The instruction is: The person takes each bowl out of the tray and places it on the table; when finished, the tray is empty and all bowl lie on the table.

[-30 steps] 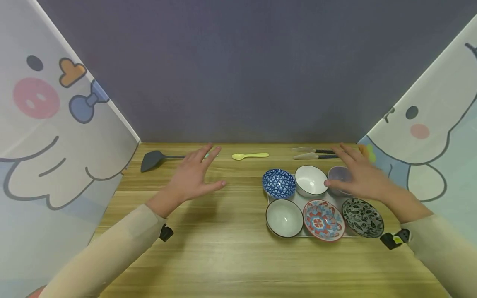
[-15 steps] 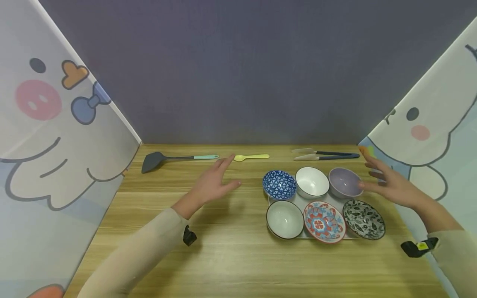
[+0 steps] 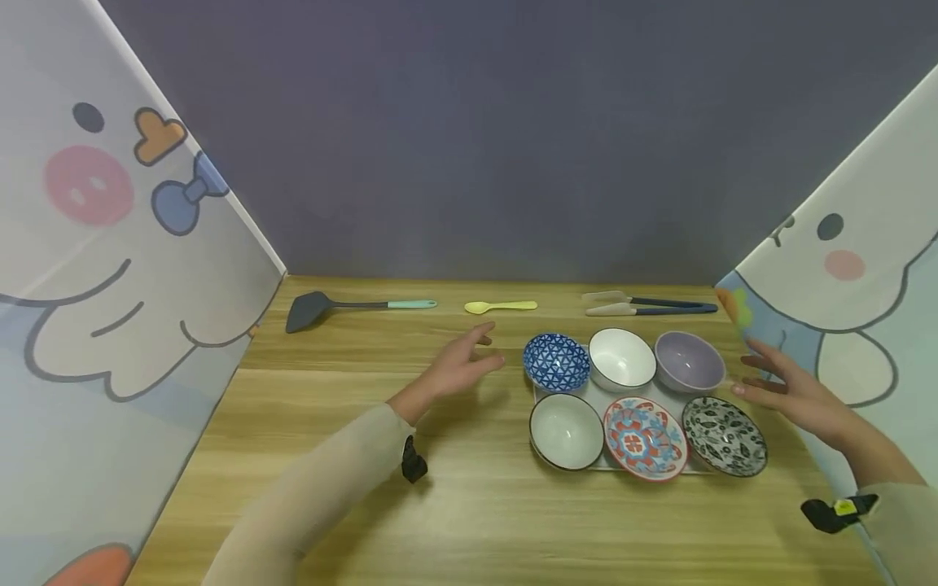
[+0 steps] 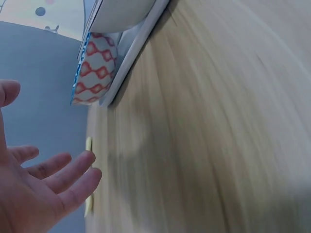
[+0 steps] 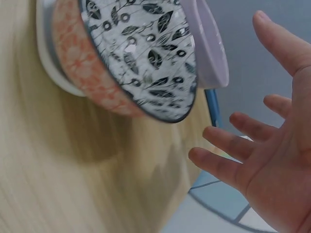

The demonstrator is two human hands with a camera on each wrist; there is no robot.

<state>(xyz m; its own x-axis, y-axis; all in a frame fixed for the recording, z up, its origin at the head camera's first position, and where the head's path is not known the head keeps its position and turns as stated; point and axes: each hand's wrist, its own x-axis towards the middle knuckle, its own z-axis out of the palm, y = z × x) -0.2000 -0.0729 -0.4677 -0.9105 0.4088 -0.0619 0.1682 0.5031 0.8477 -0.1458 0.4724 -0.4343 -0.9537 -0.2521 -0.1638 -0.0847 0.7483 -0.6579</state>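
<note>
My left hand (image 3: pixel 456 366) hovers over the table, left of the blue-patterned bowl (image 3: pixel 556 362), its fingers loosely spread and holding nothing. On the other side, my right hand (image 3: pixel 799 399) is just right of the purple bowl (image 3: pixel 690 361) and the black-and-white leaf-patterned bowl (image 3: pixel 724 436), also holding nothing. A white bowl (image 3: pixel 622 358) stands in the back row. In front are a dark-rimmed white bowl (image 3: pixel 567 432) and a red-and-blue floral bowl (image 3: pixel 646 439). All sit on a white tray (image 3: pixel 605 401), mostly hidden beneath them.
Along the table's back edge lie a spatula (image 3: pixel 344 305) with a mint handle, a yellow spoon (image 3: pixel 501 307) and a pair of tongs (image 3: pixel 650 306). A grey wall (image 3: pixel 469 146) rises behind, and cartoon-printed panels (image 3: pixel 212 285) flank both sides.
My left hand has moved right, from near the spatula handle toward the bowls. My right hand has moved right and nearer, off the purple bowl. The bowls have stayed in place.
</note>
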